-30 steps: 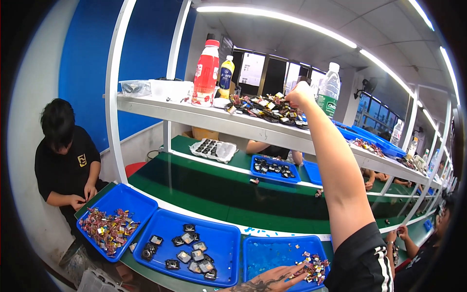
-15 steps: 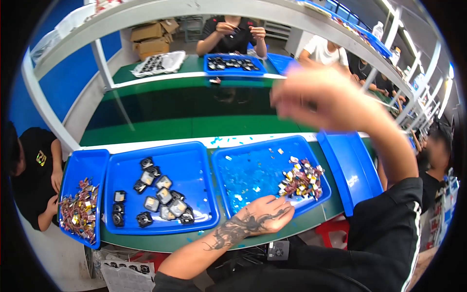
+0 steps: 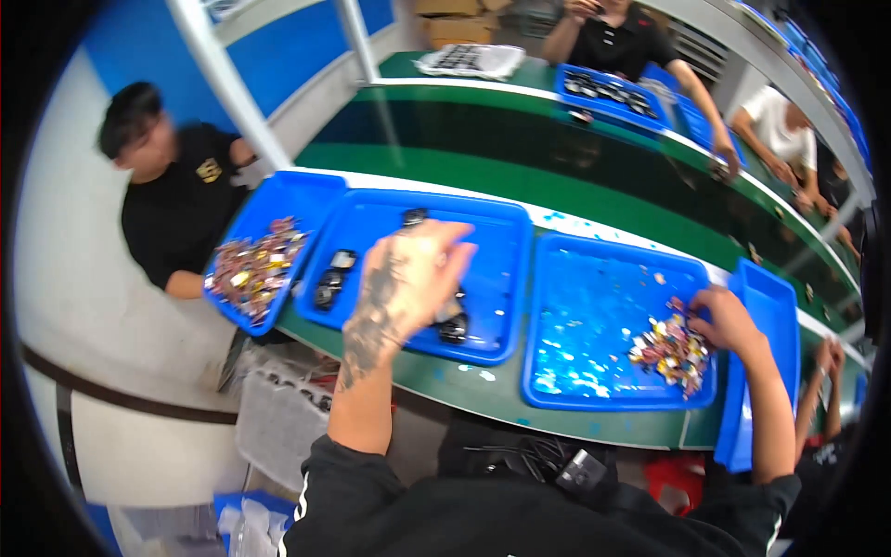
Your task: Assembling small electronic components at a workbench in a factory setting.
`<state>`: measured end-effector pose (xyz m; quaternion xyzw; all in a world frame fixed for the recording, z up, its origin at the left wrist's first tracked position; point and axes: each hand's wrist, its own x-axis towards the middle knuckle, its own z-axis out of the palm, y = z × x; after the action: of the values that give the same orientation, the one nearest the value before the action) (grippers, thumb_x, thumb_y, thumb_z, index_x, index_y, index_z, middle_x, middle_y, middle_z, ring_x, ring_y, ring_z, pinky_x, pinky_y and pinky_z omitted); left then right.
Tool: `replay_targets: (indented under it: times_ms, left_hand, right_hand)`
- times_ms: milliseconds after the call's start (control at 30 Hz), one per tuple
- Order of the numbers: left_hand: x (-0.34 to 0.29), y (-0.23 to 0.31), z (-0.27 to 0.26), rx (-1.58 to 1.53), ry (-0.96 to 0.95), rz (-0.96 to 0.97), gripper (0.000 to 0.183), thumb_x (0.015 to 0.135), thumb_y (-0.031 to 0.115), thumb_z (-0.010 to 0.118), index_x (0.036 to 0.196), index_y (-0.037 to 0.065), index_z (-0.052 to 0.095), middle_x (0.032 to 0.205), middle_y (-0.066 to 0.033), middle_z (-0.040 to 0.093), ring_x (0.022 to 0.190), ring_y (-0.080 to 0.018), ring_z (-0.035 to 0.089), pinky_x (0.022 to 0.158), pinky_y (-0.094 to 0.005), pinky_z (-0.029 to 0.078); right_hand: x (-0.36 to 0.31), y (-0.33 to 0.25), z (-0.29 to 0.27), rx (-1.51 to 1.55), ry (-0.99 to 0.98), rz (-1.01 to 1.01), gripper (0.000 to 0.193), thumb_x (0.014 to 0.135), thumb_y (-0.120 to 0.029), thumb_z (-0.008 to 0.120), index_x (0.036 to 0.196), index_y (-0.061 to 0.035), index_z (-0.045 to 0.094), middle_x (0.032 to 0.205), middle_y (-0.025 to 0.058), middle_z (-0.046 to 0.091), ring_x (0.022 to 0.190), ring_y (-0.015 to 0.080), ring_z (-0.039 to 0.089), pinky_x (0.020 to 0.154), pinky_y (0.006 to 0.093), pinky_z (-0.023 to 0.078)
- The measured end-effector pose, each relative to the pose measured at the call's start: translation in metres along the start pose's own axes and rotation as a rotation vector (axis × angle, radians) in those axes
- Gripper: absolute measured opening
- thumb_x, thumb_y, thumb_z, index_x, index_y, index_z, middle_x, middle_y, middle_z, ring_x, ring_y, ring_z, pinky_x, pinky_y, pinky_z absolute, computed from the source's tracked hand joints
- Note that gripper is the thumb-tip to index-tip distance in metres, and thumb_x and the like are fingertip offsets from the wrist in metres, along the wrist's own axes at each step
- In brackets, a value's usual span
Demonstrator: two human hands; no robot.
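My tattooed left hand reaches over a blue tray, its fingers spread apart with nothing seen in them. Beneath and around it lie black square-bodied parts, several of them hidden by the hand. My right hand is at the far right side of another blue tray, its fingers bent in a pinch at the edge of a heap of small wired components. Whatever lies between those fingertips is too small to make out. Blue film scraps litter that tray's left part.
A narrow blue tray at the left holds more wired components. An empty-looking blue tray stands at the right, under my right forearm. A seated person is at the left. Across the green belt, a co-worker sits behind another tray.
The view has swung left. My left hand has moved from the component tray to the tray of black parts. My right hand has dropped from its raised position to the component heap.
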<state>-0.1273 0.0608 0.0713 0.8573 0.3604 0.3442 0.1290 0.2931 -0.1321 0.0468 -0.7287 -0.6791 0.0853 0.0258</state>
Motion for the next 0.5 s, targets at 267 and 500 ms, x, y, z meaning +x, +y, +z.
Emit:
replay_targets:
  times_ms: [267, 500]
  left_hand:
    - [-0.053, -0.071, -0.014, 0.423, -0.241, -0.314, 0.038, 0.083, 0.038, 0.070, 0.107, 0.010, 0.067, 0.110, -0.0136, 0.067, 0.111, -0.0328, 0.059, 0.095, -0.0435, 0.047]
    - [-0.053, -0.076, -0.017, 0.351, -0.295, -0.493, 0.047, 0.072, 0.023, 0.081, 0.109, 0.006, 0.060, 0.103, -0.0173, 0.066, 0.099, -0.0343, 0.063, 0.084, -0.0436, 0.050]
  right_hand:
    - [0.015, -0.006, -0.006, 0.284, 0.270, 0.077, 0.007, 0.082, -0.004, 0.064, 0.079, 0.0014, 0.065, 0.074, 0.0138, 0.065, 0.071, 0.0246, 0.065, 0.066, 0.0321, 0.050]
    - [0.021, -0.014, 0.003, 1.072, 0.082, 0.313, 0.011, 0.091, -0.013, 0.063, 0.092, -0.0026, 0.068, 0.081, 0.0007, 0.067, 0.067, 0.0061, 0.056, 0.060, 0.0207, 0.044]
